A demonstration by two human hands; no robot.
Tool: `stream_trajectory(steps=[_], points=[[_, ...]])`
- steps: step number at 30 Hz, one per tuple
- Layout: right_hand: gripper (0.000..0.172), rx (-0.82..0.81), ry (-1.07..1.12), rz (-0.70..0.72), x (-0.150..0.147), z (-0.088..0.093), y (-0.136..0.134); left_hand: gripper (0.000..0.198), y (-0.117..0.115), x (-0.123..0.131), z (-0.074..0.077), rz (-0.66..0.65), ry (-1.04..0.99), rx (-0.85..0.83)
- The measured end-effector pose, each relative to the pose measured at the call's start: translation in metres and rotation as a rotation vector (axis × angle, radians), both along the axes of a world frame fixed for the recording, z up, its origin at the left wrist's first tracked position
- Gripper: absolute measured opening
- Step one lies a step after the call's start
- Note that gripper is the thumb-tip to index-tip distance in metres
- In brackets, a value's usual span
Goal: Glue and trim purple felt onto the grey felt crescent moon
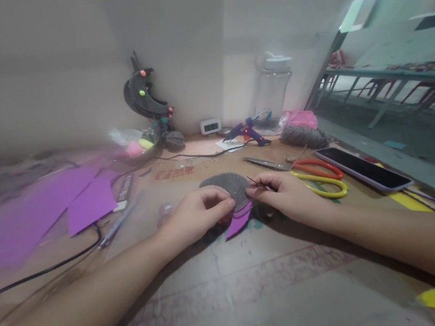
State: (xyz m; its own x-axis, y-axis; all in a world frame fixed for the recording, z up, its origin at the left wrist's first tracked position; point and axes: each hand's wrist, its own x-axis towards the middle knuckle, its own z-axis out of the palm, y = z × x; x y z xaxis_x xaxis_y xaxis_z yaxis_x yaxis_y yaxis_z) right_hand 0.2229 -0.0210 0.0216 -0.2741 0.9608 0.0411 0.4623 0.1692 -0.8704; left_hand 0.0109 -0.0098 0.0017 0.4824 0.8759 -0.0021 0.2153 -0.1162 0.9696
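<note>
In the middle of the table, my left hand [199,208] is closed, its thumb and fingers pinching the edge of a grey rounded piece [224,182] that looks covered in fine yarn. My right hand [272,190] pinches a thin dark stick [258,182] at the right edge of that piece; whether it is a needle I cannot tell. Between the hands, a pointed purple scrap [239,224] hangs at the lower edge of the grey piece. Scissors [318,176] with orange and yellow handles lie just beyond my right hand.
Purple sheets [89,202], a pen [117,225] and a black cable [54,269] lie at left. A glue gun [247,130], small clock [211,126], clear bottle [274,85] and grey crescent ornament [143,95] are at the back. At right are grey yarn [305,136] and a phone [364,168].
</note>
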Motion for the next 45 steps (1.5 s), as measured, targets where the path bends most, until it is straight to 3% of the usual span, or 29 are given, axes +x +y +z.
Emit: stream_trajectory(steps=[9, 17, 22, 27, 34, 38, 41, 45], points=[[0.031, -0.106, 0.097, -0.035, -0.0011, 0.0024, -0.0011, 0.025, 0.0046, 0.0041, -0.0048, 0.009, -0.252, -0.181], [0.033, -0.078, 0.104, -0.026, -0.0006, -0.0017, 0.0016, 0.013, 0.0041, -0.0002, -0.0017, 0.038, -0.107, -0.078], [0.029, -0.074, 0.020, 0.033, -0.0017, -0.0043, 0.0024, 0.036, 0.0046, -0.0010, -0.0009, 0.037, -0.081, -0.054], [0.025, -0.012, -0.020, 0.078, -0.0019, -0.0044, 0.0021, 0.038, 0.0046, -0.0007, -0.0024, 0.081, -0.018, -0.025], [0.021, 0.116, -0.055, 0.093, -0.0042, -0.0035, -0.0018, 0.045, 0.0003, -0.0022, 0.0004, 0.158, 0.237, 0.035], [0.025, 0.160, -0.100, 0.046, -0.0014, -0.0045, -0.0005, 0.034, 0.0005, -0.0012, 0.0006, 0.090, 0.129, -0.010], [0.030, 0.155, -0.084, -0.011, 0.0005, -0.0049, 0.0009, 0.025, 0.0018, -0.0003, 0.0007, 0.018, 0.043, 0.046], [0.032, 0.137, -0.054, -0.014, 0.0007, -0.0046, 0.0007, 0.022, 0.0022, 0.0005, 0.0014, 0.015, 0.021, 0.070]])
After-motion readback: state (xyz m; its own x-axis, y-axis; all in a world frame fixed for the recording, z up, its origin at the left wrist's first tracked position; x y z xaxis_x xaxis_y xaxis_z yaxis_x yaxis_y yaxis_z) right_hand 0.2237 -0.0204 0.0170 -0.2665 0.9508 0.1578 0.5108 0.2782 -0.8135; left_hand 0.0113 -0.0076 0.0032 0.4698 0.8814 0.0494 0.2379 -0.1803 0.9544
